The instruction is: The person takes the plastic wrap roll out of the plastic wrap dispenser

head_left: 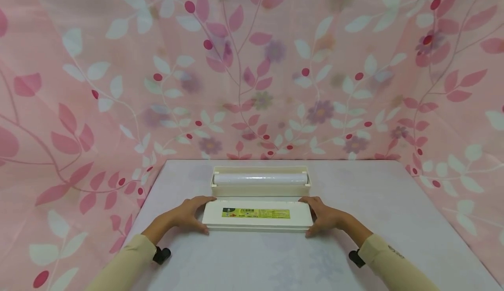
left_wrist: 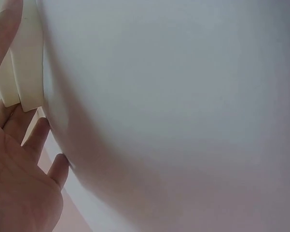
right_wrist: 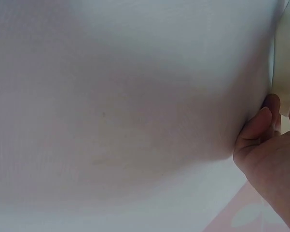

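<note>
A white lid [head_left: 257, 222] of a cling film box, with a green and yellow label [head_left: 256, 212] on top, lies long side across the table. My left hand [head_left: 190, 214] grips its left end, thumb at the near edge and fingers at the far edge. At the right end my right hand [head_left: 324, 215] holds it the same way. Just behind the lid stands the cream box base [head_left: 261, 191], a roll of cling film [head_left: 260, 178] lying in it. In the left wrist view, the lid's end [left_wrist: 28, 58] shows between thumb and fingers.
A pale cloth covers the table [head_left: 252, 260], which both hands rest close over. Pink leaf-patterned curtain [head_left: 252, 85] hangs behind the table and along both sides. Each wrist carries a small black camera [head_left: 161, 255].
</note>
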